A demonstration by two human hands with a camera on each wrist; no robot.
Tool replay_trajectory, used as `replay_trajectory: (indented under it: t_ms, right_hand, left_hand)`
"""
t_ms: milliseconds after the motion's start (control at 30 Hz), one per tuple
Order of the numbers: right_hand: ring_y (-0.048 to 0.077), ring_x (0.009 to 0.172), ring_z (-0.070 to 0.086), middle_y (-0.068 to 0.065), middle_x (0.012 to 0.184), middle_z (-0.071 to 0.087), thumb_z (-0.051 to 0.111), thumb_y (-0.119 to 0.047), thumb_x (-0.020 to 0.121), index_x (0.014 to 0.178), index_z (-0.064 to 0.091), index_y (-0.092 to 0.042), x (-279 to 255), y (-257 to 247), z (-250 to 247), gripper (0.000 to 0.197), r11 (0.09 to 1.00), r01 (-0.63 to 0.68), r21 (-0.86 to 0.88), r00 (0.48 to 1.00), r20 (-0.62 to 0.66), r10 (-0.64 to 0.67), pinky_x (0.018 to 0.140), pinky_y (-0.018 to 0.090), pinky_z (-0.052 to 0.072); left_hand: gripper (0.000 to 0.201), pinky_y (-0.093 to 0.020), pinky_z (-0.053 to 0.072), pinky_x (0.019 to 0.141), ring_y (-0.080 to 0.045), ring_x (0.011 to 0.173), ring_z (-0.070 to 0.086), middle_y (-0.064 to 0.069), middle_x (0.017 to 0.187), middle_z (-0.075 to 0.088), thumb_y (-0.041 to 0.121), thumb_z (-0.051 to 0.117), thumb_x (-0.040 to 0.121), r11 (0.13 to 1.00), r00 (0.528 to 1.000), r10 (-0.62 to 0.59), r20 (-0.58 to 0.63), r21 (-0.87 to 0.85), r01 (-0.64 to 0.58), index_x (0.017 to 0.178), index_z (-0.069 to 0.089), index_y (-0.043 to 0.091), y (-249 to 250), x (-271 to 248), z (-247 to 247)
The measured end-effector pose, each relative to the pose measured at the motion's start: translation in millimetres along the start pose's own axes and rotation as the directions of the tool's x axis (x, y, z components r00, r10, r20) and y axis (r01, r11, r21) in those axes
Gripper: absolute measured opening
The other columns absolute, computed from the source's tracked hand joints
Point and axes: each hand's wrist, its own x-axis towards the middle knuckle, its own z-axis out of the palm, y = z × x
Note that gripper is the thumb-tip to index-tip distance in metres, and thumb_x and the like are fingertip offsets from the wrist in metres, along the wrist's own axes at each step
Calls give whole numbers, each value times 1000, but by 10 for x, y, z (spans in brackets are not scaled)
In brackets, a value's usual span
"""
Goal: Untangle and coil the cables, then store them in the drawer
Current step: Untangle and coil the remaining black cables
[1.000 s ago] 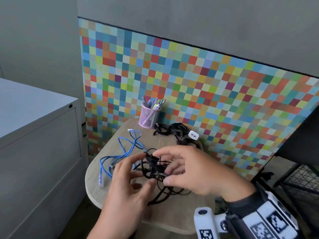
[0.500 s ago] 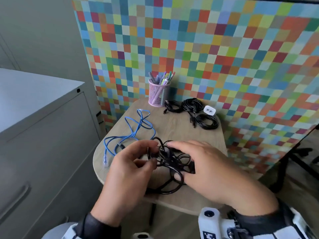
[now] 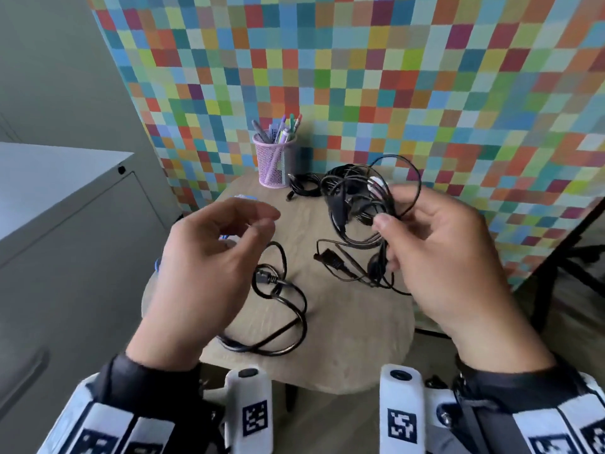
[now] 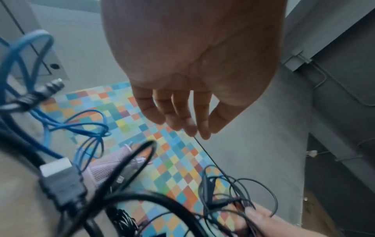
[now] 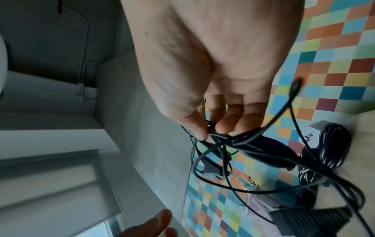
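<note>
Right hand, at centre right of the head view, pinches a tangle of thin black cables between thumb and fingers. Left hand, at centre left, hovers with fingers loosely spread, holding nothing, above a thick black cable lying on the table.

The table has a pale, matt wood-grain top. The black cable lying on it looks like smooth, slightly glossy rubber or plastic, and the thin cables in the right hand have a duller black jacket. The pink cup is fine wire mesh, and the grey cabinet looks like smooth, matt painted metal.
</note>
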Motion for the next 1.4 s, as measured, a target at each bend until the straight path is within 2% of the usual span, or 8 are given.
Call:
replay_trajectory:
  t_ms: [233,367,600,767,900,1033,1200,1400]
  right_hand:
    - [18,66,54,3,84,68,63,-15,91,100,80,-31,-69,-43,59,25,869,-137,476,989,114,93,59,31,52]
    - [23,77,58,4,85,67,61,-16,91,101,79,-28,-115,-46,182,23,789,-224,572,970,207,126,64,36,52]
    - [16,96,75,9,96,80,66,-14,86,102,81,-22,-137,13,308,24,857,-245,453,961,232,152,84,28,56]
    - [30,112,73,12,111,79,64,-11,92,110,80,-10,-187,-39,339,24,879,-239,413,933,350,89,100,39,57]
    - [19,85,73,3,99,78,69,-13,86,107,82,-20,-187,-21,384,26,853,-259,454,948,289,133,83,31,57]
    - [15,79,72,2,103,68,75,-9,79,117,70,-26,-152,-9,389,42,874,-169,456,984,126,125,82,32,58]
    - [17,80,72,-1,93,70,73,-8,85,95,64,-26,-142,-34,320,23,955,22,295,998,-64,-3,81,43,61]
    - [17,79,70,-2,87,75,73,-10,89,100,79,-27,-167,-100,239,21,983,107,149,991,62,-118,75,31,60]
  left_hand:
    - [33,-20,53,70,-18,74,68,-5,98,76,36,64,87,955,956,-41,290,-271,123,119,67,27,34,-192,238]
    - [20,-27,52,67,-17,67,62,-4,82,73,37,65,90,960,961,-14,277,-266,90,99,76,23,43,-177,203]
    - [18,-54,36,59,-38,62,43,-32,85,61,33,65,87,962,983,-85,161,-243,123,85,67,15,3,-199,185]
    - [22,-36,57,78,-15,84,71,3,104,75,25,66,88,947,983,-74,167,-297,122,111,68,27,-87,-165,175]
    - [9,-55,58,82,-34,81,71,-6,86,77,27,71,96,981,975,-89,204,-153,121,102,77,26,-111,-153,104]
    - [8,-47,62,81,-22,76,76,-3,81,77,20,71,94,971,978,-131,161,-178,159,94,79,24,-120,-148,96]
    - [10,-52,62,79,-25,72,75,-4,85,79,14,69,94,935,977,-171,124,-291,200,93,78,17,-134,-128,112]
    - [6,-61,57,79,-23,68,71,-11,83,77,15,71,90,904,973,-176,149,-366,220,91,77,13,-161,-119,124]
